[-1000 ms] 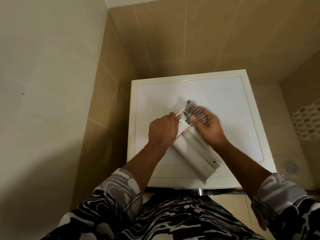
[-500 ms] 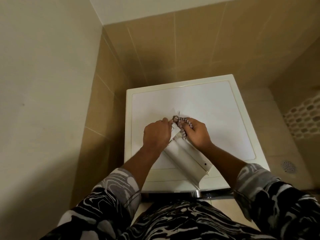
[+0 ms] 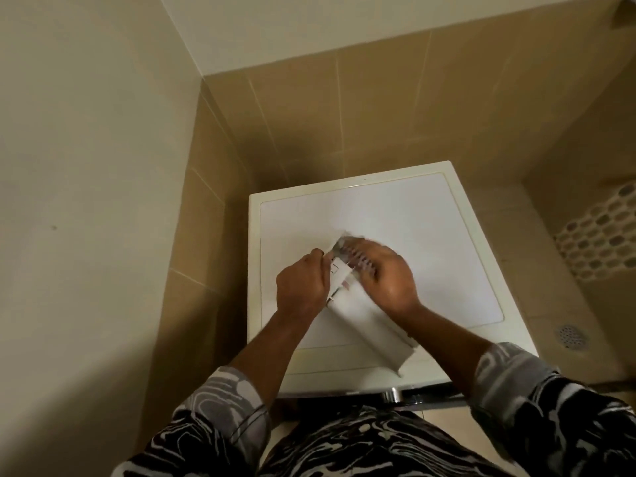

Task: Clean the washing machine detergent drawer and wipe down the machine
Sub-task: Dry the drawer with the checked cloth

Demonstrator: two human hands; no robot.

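Drawer [image 3: 364,325] lies on the machine top [image 3: 430,235]; the left hand [image 3: 301,287] grips its far end to steady it. The right hand [image 3: 389,280], clutching a cloth [image 3: 354,256], has swung rightward over that end from half a second ago and is blurred mid-stroke. Scrubbing evidently continues, and the machine itself awaits wiping.

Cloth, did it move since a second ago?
Yes, a little. Against the washing machine top, the cloth slid left, closer to the left hand holding the drawer.
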